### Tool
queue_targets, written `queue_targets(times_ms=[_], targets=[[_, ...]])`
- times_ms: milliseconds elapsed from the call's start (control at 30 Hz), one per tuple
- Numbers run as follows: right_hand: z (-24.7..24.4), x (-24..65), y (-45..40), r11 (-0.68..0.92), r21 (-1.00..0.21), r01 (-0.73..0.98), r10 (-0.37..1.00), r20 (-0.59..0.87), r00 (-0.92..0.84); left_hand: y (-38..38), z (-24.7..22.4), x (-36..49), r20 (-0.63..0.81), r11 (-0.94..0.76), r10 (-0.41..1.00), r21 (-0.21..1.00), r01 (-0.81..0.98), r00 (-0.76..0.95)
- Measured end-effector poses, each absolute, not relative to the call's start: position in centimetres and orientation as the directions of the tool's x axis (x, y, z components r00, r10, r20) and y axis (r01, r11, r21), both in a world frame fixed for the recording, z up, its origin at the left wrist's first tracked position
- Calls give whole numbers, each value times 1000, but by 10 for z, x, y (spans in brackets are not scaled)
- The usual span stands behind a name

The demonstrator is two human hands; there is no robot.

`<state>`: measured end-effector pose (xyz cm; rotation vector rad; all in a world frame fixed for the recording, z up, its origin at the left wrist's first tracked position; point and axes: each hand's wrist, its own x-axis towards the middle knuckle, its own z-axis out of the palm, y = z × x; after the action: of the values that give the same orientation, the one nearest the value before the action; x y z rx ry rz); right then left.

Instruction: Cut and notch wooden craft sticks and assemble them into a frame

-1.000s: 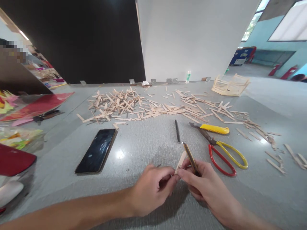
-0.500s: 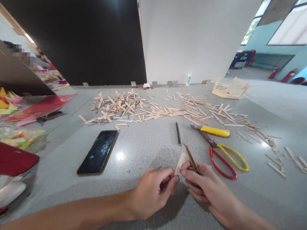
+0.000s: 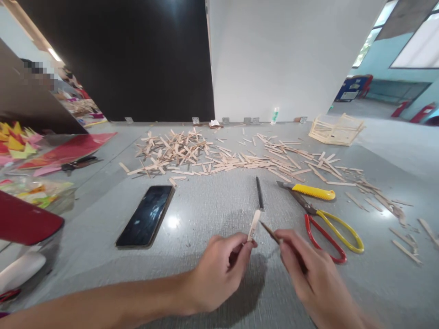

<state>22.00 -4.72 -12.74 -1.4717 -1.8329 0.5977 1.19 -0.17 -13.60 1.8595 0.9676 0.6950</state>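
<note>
My left hand (image 3: 219,272) pinches a wooden craft stick (image 3: 254,224), which points up and slightly right and has dark marks near its lower part. In my right hand (image 3: 312,274) is a slim, brownish-gold craft knife (image 3: 270,233), its dark pointed tip close to the stick's edge. Whether the tip touches the stick I cannot tell. Just beyond the stick lies a black pen-like rod (image 3: 259,193). To the right are scissors (image 3: 325,224) with one red and one yellow handle, and a yellow utility knife (image 3: 313,191) beside their blades.
Loose craft sticks (image 3: 178,151) spread across the grey table. A phone (image 3: 146,217) lies left of my hands. A small stick-built frame (image 3: 338,130) and a glue stick (image 3: 275,116) stand at the back, before upright panels (image 3: 274,59). Red pouch-like item (image 3: 27,219) at left.
My right hand has moved right and away from my left, and the knife now tilts lower to the left. The left hand keeps the stick. The whole view has shifted slightly.
</note>
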Motion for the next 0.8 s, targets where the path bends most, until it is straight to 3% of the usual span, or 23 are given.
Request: queue_targets(times_ms=[67, 167, 567, 667, 800], targets=[[-128, 224, -49, 443, -556, 704, 881, 416, -225, -2, -138, 11, 103, -318, 864, 870, 376, 494], [-134, 227, -52, 572, -404, 714, 784, 526, -330, -2, -141, 10, 118, -332, 869, 860, 387, 481], [-142, 224, -56, 578, -297, 760, 755, 547, -361, -2, -147, 9, 181, -410, 837, 833, 373, 516], [-134, 223, -58, 607, -151, 780, 708, 548, -445, -2, -152, 9, 200, -432, 829, 822, 372, 522], [-125, 226, -61, 664, 106, 741, 641, 431, -636, -5, -159, 9, 220, -460, 824, 798, 389, 522]])
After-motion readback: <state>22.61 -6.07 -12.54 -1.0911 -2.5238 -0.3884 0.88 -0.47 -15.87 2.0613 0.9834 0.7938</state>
